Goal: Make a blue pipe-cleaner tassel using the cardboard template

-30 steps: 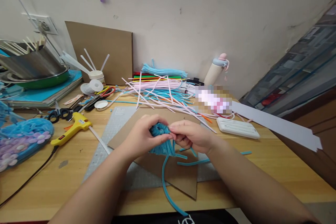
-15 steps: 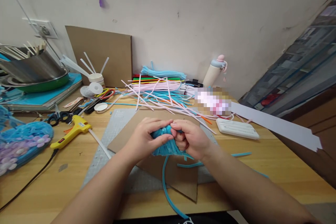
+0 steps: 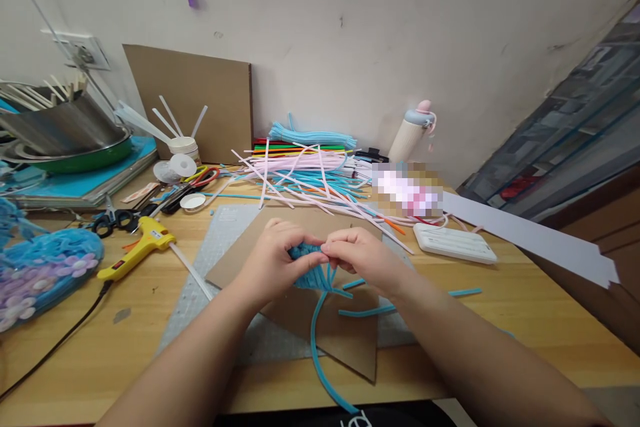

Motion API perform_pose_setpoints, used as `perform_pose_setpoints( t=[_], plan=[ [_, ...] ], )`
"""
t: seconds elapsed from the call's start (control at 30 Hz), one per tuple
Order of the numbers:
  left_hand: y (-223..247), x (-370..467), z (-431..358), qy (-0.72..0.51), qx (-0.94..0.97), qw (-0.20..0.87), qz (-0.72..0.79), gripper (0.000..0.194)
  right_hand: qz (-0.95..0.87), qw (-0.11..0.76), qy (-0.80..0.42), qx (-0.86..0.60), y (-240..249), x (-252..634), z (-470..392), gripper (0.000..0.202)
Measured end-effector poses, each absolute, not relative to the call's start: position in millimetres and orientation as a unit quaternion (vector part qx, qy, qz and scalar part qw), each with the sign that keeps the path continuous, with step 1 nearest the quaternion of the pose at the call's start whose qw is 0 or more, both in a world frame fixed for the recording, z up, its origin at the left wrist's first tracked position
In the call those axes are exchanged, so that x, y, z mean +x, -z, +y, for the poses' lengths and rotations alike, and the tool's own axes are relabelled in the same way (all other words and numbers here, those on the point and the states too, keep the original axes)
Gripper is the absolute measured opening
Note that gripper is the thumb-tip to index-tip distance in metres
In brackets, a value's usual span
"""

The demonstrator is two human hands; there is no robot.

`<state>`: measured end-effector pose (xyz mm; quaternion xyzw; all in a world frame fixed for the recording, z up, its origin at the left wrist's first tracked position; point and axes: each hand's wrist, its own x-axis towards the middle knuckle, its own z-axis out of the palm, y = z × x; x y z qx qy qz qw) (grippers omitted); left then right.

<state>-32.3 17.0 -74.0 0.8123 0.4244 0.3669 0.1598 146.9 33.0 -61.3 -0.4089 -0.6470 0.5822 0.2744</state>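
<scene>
Two hands [image 3: 273, 260] [image 3: 367, 263] and one blue fuzzy piece [image 3: 313, 278] are counted. One yellow glue gun [image 3: 136, 251], one bottle [image 3: 407, 139] and two cardboard sheets [image 3: 195, 100] [image 3: 347, 337] are seen.

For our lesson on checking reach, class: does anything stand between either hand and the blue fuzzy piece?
Nothing visible does. The left hand holds the blue fuzzy piece, and the right hand pinches at its right end. The flat cardboard lies beneath them, not between; the yellow glue gun is off to the left.
</scene>
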Motion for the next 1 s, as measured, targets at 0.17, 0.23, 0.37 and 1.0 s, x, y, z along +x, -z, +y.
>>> perform_pose_setpoints(
  t=[0.17,0.23,0.37,1.0],
  plan=[
    [77.1,-31.0,18.5,-0.338,0.839,0.117,0.409,0.014,-0.531,0.328,-0.672,-0.4,70.9,141.6,30.8,0.031],
    [77.5,-30.6,18.4,-0.344,0.836,0.109,0.412,0.016,-0.476,0.338,-0.711,-0.391,73.1,140.7,29.8,0.029],
    [75.8,-30.5,17.4,-0.361,0.827,0.096,0.421,0.018,-0.403,0.342,-0.749,-0.4,70.6,140.5,29.4,0.029],
    [73.4,-35.3,16.8,-0.322,0.835,0.026,0.445,0.016,-0.505,0.336,-0.676,-0.418,67.3,147.7,34.8,0.032]
  ],
)
